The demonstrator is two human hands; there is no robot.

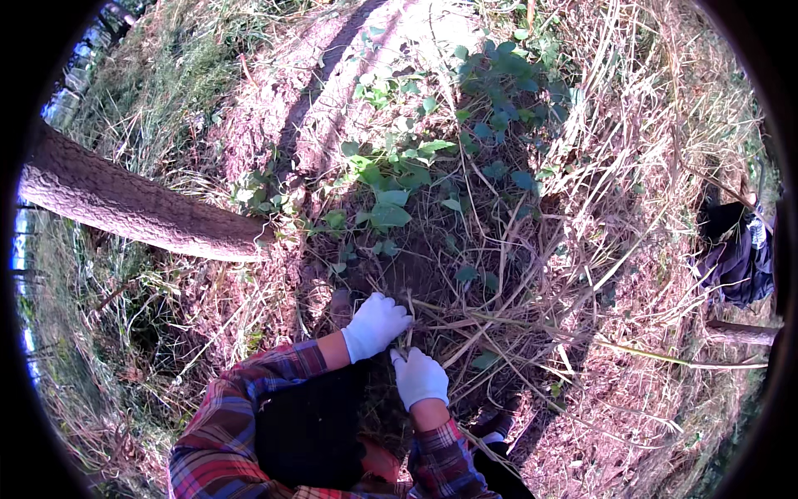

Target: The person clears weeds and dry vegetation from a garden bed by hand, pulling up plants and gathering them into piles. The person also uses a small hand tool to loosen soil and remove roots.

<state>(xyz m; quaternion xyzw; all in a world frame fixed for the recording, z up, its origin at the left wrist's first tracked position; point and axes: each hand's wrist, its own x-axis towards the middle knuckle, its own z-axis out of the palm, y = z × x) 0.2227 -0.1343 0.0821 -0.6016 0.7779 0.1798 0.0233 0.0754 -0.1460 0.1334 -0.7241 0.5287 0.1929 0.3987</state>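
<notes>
Both my hands wear white gloves and are low in the centre of the head view, over shaded ground with dry grass. My left hand (376, 327) is bent at the fingers beside a few thin, pale stalks (409, 321). Just below and to the right, my right hand (419, 377) has its thumb and forefinger at the lower end of these stalks. Whether the left fingers grip anything is hidden by the glove. Long dry stems (499, 319) spread to the right of my hands. Green leafy plants (391, 211) grow beyond them.
A tree trunk (143, 215) rises at the left. Dark clothing (739, 262) lies or hangs at the far right, near a short piece of wood (742, 333). Dry grass (598, 143) is matted at the upper right. My shoe (495, 427) shows below my right hand.
</notes>
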